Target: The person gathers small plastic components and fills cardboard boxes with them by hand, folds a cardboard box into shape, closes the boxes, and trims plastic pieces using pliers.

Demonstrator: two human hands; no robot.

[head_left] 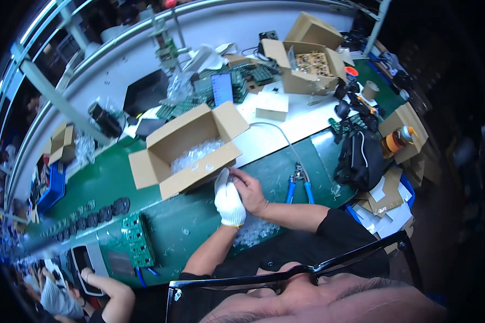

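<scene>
My left hand [229, 203], in a white knit glove, and my bare right hand [250, 195] meet at the near side of an open cardboard box [200, 173]. The fingers of both are closed together around something small. A pale, greyish piece shows at the left fingertips, but its kind is not clear. Inside the box lies a heap of clear plastic pieces [195, 154]. More clear pieces [257, 232] are piled on the green bench, close to my body and partly behind my forearms. Blue-handled pliers [309, 192] rest to the right of my hands.
Green circuit boards [137, 239] and black parts [92, 219] lie to the left. Behind the box stand a lit phone [221, 89] and a white carton [272, 106]. A black bag [359, 159] and a bottle [397, 141] are at right. Another person's arm [117, 295] reaches in at lower left.
</scene>
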